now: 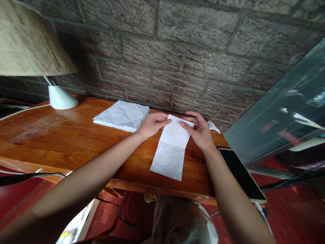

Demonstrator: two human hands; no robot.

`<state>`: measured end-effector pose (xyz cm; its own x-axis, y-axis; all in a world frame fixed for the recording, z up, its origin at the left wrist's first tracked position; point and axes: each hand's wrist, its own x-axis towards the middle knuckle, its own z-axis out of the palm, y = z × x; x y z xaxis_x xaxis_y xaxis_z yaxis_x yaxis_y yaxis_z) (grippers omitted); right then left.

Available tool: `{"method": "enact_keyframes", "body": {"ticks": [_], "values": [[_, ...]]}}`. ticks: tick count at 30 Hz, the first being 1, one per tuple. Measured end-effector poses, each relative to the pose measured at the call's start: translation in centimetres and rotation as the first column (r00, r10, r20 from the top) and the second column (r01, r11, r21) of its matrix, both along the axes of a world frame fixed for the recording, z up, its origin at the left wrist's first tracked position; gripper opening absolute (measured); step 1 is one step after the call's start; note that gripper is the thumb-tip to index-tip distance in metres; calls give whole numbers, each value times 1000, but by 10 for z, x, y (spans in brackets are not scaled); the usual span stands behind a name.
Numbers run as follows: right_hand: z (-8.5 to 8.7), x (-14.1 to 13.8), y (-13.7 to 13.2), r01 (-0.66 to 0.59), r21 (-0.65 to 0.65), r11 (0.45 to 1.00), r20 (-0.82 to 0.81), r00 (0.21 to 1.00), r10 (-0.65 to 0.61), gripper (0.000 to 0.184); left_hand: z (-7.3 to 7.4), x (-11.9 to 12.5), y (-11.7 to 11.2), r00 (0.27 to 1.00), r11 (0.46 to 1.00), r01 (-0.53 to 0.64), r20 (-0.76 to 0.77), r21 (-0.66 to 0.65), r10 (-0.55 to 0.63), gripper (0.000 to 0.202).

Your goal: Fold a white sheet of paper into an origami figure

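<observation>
A long, creased strip of white paper (170, 150) lies on the wooden table (76, 142), folded lengthwise. My left hand (152, 123) pinches its far left corner with thumb and fingers pressed together. My right hand (199, 130) presses and pinches the far right corner, fingers curled over the paper's top edge. Both hands sit at the far end of the strip, close to the brick wall.
A stack of crumpled white sheets (122, 116) lies left of my hands. A small paper scrap (213, 126) sits to the right. A dark phone (241, 174) rests at the table's right edge. A lamp with white base (61, 97) stands at back left.
</observation>
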<state>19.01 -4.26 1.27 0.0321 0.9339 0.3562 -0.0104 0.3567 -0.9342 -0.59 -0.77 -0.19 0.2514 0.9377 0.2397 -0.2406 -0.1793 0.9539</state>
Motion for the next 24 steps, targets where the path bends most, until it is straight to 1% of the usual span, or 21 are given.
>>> {"method": "enact_keyframes", "body": {"ticks": [3, 5, 8, 11, 13, 15, 17, 20, 22, 24], "values": [[1, -3, -2, 48, 78, 996, 90, 994, -55, 34, -4, 2, 0, 999, 1000, 11, -31, 23, -10, 27], [0, -4, -2, 55, 115, 992, 147, 987, -71, 27, -5, 2, -1, 998, 999, 20, -56, 44, -18, 26], [-4, -3, 0, 59, 130, 990, 199, 976, -84, 24, -6, 2, -2, 998, 997, 26, -65, 67, -22, 24], [-6, -2, 1, 57, 119, 991, 228, 970, -83, 21, -6, 3, -2, 998, 998, 29, -56, 61, -26, 23], [-6, -2, 2, 57, 99, 993, 214, 974, -77, 22, -5, 4, -3, 999, 999, 18, -36, 47, -17, 23], [-5, -3, 1, 61, 62, 996, 179, 981, -71, 28, -4, 5, -5, 1000, 999, 8, -16, 33, -8, 24], [-4, -4, 0, 62, 17, 998, 139, 988, -64, 34, -2, 6, -7, 1000, 999, 23, -13, 25, -23, 27], [-1, -4, -1, 78, -25, 997, 58, 995, -77, 42, -2, 7, -10, 992, 993, 120, -47, 11, -119, 33], [0, -4, -1, 96, -36, 995, -1, 995, -96, 46, -4, 10, -12, 976, 980, 197, -93, -27, -198, 36], [1, -4, -1, 106, -47, 993, -47, 993, -108, 48, -9, 13, -14, 962, 972, 230, -140, -51, -235, 38]]}}
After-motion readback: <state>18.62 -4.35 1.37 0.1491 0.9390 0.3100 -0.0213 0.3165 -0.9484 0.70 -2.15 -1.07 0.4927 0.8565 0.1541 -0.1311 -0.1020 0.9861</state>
